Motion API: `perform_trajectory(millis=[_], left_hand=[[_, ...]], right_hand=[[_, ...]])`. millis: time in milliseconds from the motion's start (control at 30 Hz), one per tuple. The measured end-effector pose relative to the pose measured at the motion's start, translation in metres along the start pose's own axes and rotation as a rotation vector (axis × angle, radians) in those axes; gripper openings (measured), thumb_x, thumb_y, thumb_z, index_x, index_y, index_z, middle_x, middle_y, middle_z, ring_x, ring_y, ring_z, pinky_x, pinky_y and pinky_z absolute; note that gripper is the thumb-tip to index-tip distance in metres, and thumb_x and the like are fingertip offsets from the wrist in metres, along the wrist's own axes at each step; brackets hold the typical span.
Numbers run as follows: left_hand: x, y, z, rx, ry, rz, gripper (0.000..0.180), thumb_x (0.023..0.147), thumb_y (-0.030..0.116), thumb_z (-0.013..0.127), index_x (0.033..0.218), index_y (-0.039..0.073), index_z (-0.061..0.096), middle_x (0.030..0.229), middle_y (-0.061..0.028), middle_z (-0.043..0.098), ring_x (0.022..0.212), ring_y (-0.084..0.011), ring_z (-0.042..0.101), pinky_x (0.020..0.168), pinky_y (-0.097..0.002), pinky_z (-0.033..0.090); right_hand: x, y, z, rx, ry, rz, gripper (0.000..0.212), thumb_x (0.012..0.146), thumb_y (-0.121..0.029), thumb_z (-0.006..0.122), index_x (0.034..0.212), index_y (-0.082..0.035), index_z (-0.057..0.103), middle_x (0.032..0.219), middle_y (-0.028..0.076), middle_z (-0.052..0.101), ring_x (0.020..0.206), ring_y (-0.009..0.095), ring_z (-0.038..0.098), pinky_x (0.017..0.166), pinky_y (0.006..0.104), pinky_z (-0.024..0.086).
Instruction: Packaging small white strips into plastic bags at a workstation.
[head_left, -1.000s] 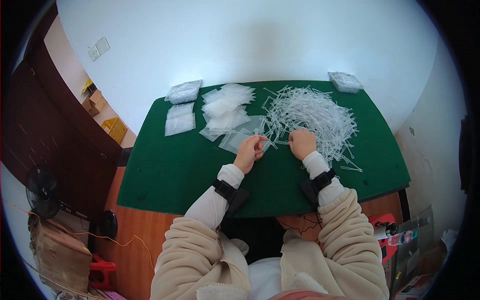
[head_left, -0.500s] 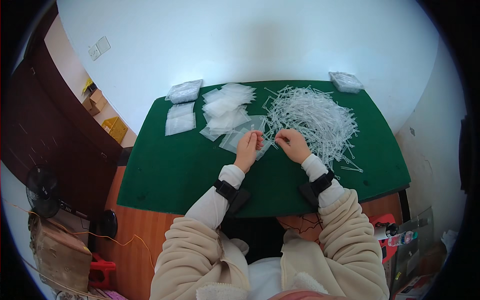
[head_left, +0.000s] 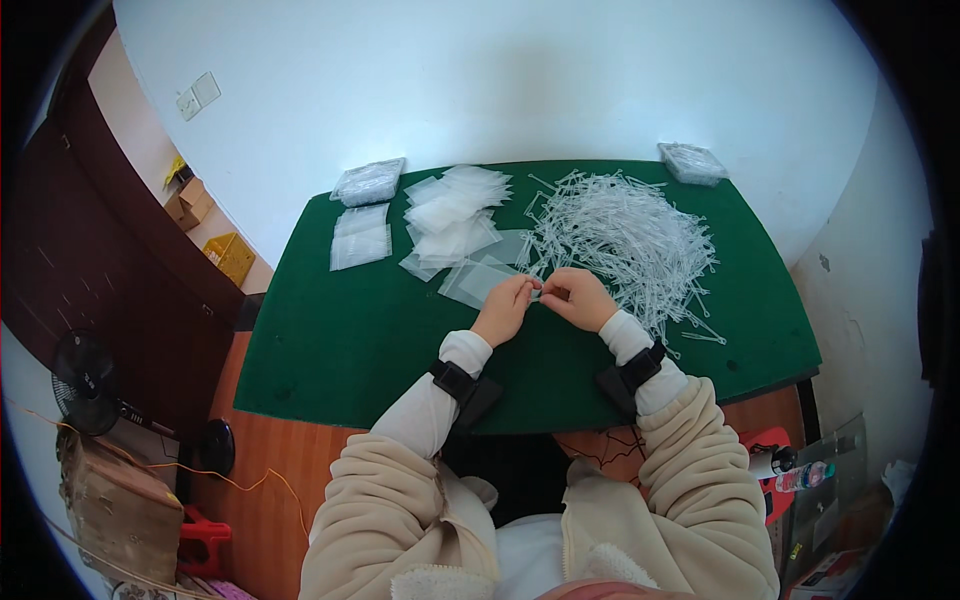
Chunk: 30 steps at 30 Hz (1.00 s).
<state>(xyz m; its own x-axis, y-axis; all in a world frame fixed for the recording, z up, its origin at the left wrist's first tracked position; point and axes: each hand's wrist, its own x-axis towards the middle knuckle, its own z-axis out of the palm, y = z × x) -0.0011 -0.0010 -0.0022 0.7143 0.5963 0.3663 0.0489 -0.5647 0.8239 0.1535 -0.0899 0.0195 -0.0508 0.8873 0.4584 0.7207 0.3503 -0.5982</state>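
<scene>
Over the green-covered table point(head_left: 330, 350), my left hand point(head_left: 505, 308) and my right hand point(head_left: 580, 298) come together, fingertips almost touching. Both are closed in a pinch. Something small, pale and see-through shows between the fingertips, too small to name. Just beyond them, at the right, spreads a large pile of clear plastic sticks point(head_left: 630, 235) with small ringed ends. Flat clear plastic bags point(head_left: 465, 283) lie beside and partly behind my left hand. Farther back is a loose stack of similar bags point(head_left: 455, 210).
At the left lie neatly stacked filled bags point(head_left: 360, 245), with a wrapped clear packet point(head_left: 369, 182) behind them. Another packet point(head_left: 693, 164) rests at the back right corner. The white wall point(head_left: 540, 90) stands behind the table. A black fan point(head_left: 85, 380) is on the left.
My left hand has moved slightly nearer to me and to the right. The two hands' fingertips, apart before, now nearly meet.
</scene>
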Motion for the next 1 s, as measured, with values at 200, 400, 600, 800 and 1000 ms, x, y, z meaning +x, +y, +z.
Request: perform_trajectory(millis=[200,400,600,800,1000], left_hand=[[0.003,-0.003,-0.003,-0.019,0.114,0.017,0.021,0.09,0.016,0.041,0.093,0.001,0.056,0.075,-0.0063,0.054,0.067,-0.0145,0.049,0.062,-0.0272,0.04],[0.005,-0.003,-0.003,-0.603,0.165,-0.205,0.026,0.094,0.022,0.038,0.1,0.002,0.055,0.088,-0.0035,0.056,0.08,-0.0132,0.051,0.073,-0.0266,0.042],[-0.001,0.028,0.004,-0.642,0.086,-0.02,0.03,0.095,0.024,0.037,0.108,0.003,0.053,0.104,-0.0081,0.057,0.095,-0.0137,0.052,0.086,-0.0278,0.04],[-0.003,0.027,0.003,-0.528,0.077,0.095,0.03,0.094,0.021,0.037,0.107,0.0,0.054,0.109,-0.0088,0.057,0.098,-0.0144,0.051,0.088,-0.0281,0.039],[-0.004,0.028,0.004,-0.418,0.074,0.143,0.029,0.094,0.02,0.037,0.101,0.0,0.056,0.107,-0.0106,0.058,0.099,-0.0176,0.053,0.09,-0.0291,0.038]], right_hand=[[0.001,0.0,0.0,0.094,0.08,0.163,0.009,0.076,-0.011,0.059,0.078,-0.002,0.059,0.069,0.01,0.057,0.061,0.019,0.056,0.059,0.0303,0.044],[0.003,0.007,0.002,0.482,0.156,0.262,0.011,0.081,-0.013,0.058,0.083,-0.002,0.058,0.068,0.005,0.057,0.057,0.012,0.054,0.053,0.0254,0.044],[0.002,-0.007,0.008,1.062,-0.025,0.426,0.014,0.086,-0.02,0.055,0.089,-0.006,0.054,0.073,0.002,0.056,0.055,0.008,0.052,0.05,0.0206,0.043],[0.002,-0.019,0.007,1.068,-0.083,0.519,0.02,0.087,-0.022,0.055,0.099,-0.006,0.055,0.071,0.001,0.056,0.051,0.009,0.051,0.048,0.0204,0.041],[0.003,-0.008,0.008,1.029,-0.106,0.468,0.03,0.086,-0.022,0.054,0.113,-0.008,0.052,0.066,0.001,0.055,0.048,0.008,0.049,0.044,0.0184,0.038]])
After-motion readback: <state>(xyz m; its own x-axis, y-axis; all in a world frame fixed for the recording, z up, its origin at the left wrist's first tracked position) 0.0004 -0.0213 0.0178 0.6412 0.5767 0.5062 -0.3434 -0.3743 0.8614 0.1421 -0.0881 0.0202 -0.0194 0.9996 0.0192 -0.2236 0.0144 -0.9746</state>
